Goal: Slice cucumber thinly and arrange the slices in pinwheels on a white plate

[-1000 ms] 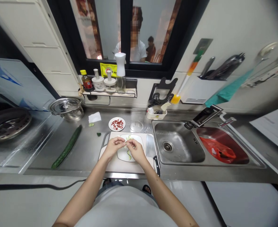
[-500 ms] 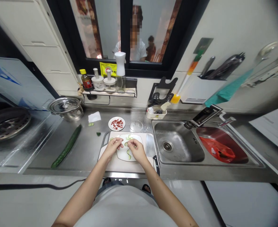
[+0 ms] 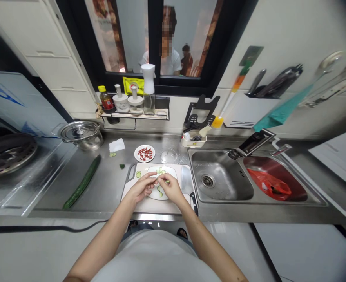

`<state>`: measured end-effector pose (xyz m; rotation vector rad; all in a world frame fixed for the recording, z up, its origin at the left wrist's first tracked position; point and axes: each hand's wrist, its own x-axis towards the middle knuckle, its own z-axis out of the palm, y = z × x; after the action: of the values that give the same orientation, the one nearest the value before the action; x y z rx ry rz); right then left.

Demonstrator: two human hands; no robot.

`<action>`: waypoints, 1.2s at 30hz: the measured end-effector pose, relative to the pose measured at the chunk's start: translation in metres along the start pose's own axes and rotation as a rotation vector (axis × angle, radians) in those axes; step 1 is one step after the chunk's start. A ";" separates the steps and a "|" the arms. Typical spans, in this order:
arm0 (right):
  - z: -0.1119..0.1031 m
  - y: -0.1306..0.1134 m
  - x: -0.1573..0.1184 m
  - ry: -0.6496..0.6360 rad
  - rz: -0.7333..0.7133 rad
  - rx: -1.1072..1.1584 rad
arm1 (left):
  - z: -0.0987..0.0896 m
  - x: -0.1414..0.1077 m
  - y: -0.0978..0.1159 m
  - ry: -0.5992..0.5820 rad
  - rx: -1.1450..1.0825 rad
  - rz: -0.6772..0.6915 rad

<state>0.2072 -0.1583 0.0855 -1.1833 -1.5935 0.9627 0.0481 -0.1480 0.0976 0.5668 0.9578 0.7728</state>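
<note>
Over the white plate, my left hand is turned partly palm up, its fingers apart and nothing plainly in them. My right hand pinches what looks like a cucumber slice, mostly hidden where the fingertips of both hands meet. Thin curled cucumber slices lie on the plate, with more towards its far edge. The plate rests on a pale cutting board, where a few round cucumber slices sit at the left. A knife lies along the board's right side, its black handle towards me.
A whole cucumber lies left on the steel counter, near a lidded pot. Behind the board stands a small plate of chopped red pieces. The sink is at the right; a red bag fills part of its second basin.
My left hand has rolled palm upward and its fingers have spread, moving in to meet the right fingertips. The small slice seen between the hands is now mostly hidden. The right hand has barely moved.
</note>
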 end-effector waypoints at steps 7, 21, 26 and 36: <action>-0.006 -0.006 -0.002 -0.030 0.023 -0.080 | -0.002 -0.001 0.003 -0.021 0.097 0.051; -0.008 -0.009 0.000 -0.039 0.116 -0.010 | 0.007 -0.006 0.004 0.035 0.401 0.398; -0.007 -0.002 0.001 -0.029 0.149 0.009 | 0.012 -0.008 0.005 0.064 0.507 0.501; -0.009 0.009 0.003 -0.065 0.207 0.021 | 0.014 -0.008 -0.003 0.168 0.679 0.601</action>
<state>0.2176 -0.1529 0.0798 -1.3338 -1.5289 1.1577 0.0586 -0.1574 0.1060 1.4431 1.2270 1.0332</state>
